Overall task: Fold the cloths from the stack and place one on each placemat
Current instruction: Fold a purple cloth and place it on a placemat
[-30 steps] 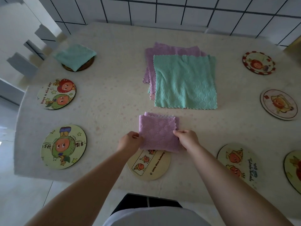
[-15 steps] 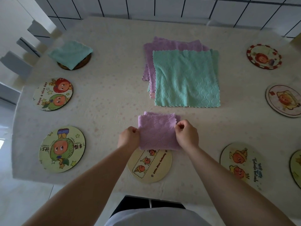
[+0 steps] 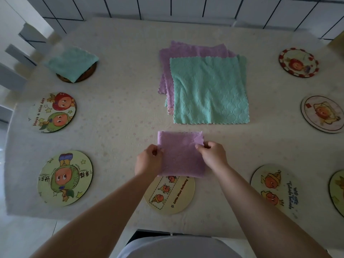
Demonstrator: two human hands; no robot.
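Observation:
A folded purple cloth (image 3: 181, 155) lies near the table's front edge, its near end over the top of a cream round placemat (image 3: 170, 195). My left hand (image 3: 149, 161) pinches its left edge and my right hand (image 3: 212, 155) pinches its right edge near the far corner. Behind it sits the stack (image 3: 208, 90), a teal cloth on top of purple ones. A folded teal cloth (image 3: 71, 64) rests on a dark placemat (image 3: 89, 72) at the far left.
Round cartoon placemats ring the table: two on the left (image 3: 53, 112) (image 3: 65, 177), two on the right (image 3: 298, 62) (image 3: 323, 114), two at the front right (image 3: 273, 187) (image 3: 337, 190). A tiled wall runs behind the table. White chair backs (image 3: 16, 53) stand at the left.
Both hands slid from the cloth's near corners up along its sides toward the far end. The cloth stayed in place.

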